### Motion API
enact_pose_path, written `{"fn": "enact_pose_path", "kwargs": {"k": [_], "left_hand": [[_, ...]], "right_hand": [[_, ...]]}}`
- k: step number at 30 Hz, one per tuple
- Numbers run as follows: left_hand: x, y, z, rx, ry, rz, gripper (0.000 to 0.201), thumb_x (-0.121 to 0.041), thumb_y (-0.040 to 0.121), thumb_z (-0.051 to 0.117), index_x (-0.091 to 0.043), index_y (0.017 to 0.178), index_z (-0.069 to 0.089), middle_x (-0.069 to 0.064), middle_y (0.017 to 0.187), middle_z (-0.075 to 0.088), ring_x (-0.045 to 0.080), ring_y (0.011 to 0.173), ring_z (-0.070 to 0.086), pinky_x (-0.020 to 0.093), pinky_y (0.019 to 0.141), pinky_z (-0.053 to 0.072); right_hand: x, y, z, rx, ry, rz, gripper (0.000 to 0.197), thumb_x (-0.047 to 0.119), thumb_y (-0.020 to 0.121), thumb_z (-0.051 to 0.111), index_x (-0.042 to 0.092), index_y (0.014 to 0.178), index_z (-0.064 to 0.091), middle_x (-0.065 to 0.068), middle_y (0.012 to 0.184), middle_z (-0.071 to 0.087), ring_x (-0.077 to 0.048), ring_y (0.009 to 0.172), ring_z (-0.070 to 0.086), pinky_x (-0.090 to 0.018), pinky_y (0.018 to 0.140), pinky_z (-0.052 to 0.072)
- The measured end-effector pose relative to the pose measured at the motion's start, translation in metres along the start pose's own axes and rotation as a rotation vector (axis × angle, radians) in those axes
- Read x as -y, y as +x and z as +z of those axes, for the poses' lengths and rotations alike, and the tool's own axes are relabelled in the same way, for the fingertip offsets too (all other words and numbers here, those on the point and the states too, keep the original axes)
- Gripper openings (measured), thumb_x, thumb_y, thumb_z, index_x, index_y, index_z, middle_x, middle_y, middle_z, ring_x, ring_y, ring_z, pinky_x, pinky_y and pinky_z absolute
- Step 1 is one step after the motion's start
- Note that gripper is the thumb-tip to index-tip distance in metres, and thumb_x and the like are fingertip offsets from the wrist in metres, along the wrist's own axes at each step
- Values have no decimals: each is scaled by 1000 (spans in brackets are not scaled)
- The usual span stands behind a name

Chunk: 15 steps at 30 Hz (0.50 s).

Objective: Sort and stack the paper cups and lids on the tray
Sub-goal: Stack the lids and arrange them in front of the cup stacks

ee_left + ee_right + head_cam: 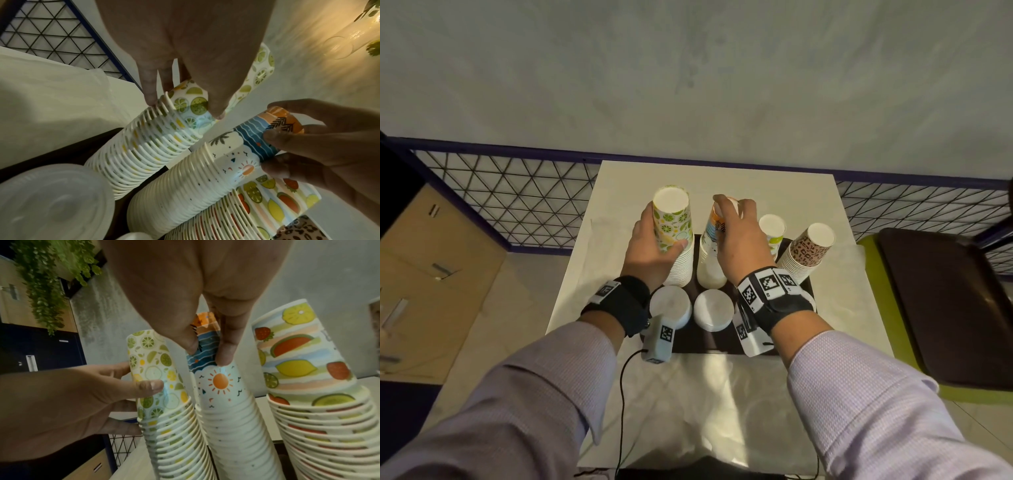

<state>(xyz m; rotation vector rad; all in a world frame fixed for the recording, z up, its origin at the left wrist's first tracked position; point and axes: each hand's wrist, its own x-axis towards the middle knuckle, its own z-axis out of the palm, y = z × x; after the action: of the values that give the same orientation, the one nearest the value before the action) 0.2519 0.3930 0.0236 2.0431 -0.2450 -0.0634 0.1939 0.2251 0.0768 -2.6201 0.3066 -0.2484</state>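
Grips on 2 cup stacks

Two sleeved arms with wrist-mounted camera gear

Both arms wear pale lilac shirt sleeves of fine-checked cloth, cuffs ending short of the wrists. Each wrist carries a black strap bearing white blocks printed with black-and-white square markers. A white marker-tagged unit hangs under the left wrist, with a thin black cable trailing from it. The left hand and right hand are bare.
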Motion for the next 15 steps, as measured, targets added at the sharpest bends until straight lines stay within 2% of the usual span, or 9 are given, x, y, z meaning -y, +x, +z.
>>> {"fn": "enact_pose_path", "kwargs": {"k": [4,6,8,10,12,13,15], "left_hand": [[-1,-1,-4,21,7,3,85,-30,84,81,-31,154,34,0,141,55,18,130,53,45,110,48],[-2,-1,-5,26,-6,15,87,-31,84,82,-32,155,32,-2,142,56,19,131,55,48,111,49],[-4,-2,-6,22,-10,20,94,-30,82,84,-31,158,28,-3,145,55,19,134,53,49,113,47],[-5,-6,-6,1,15,-3,106,-32,80,86,-31,162,19,2,152,47,23,141,45,52,117,41],[-12,-14,-6,-56,49,-42,111,-33,81,87,-29,164,13,11,156,37,28,147,35,48,121,33],[-16,-20,-6,-119,67,-25,108,-33,81,86,-28,163,16,13,155,33,29,146,33,42,120,31],[-24,-34,-6,-304,99,92,91,-30,81,84,-22,156,33,15,145,35,30,135,39,26,111,32]], "right_hand": [[3,1,1,0,-28,23,76,-3,87,62,28,151,35,-14,142,35,-41,100,65,-44,83,57],[4,2,0,7,-41,19,76,-3,88,61,27,152,33,-15,141,35,-42,99,65,-45,82,58],[6,1,-2,20,-64,11,76,-1,89,60,27,154,31,-16,143,34,-42,101,64,-47,84,58],[7,-1,-5,41,-78,17,76,4,92,59,29,156,27,-16,147,31,-43,105,63,-48,86,57],[9,-4,-11,76,-74,27,79,6,93,59,32,157,23,-16,154,25,-44,113,61,-48,90,57],[11,-7,-17,82,-70,23,80,7,92,60,32,158,21,-16,157,22,-43,116,60,-48,91,57],[14,-14,-29,39,-44,-7,79,8,92,61,31,157,23,-15,159,21,-40,116,61,-46,90,57]]}}
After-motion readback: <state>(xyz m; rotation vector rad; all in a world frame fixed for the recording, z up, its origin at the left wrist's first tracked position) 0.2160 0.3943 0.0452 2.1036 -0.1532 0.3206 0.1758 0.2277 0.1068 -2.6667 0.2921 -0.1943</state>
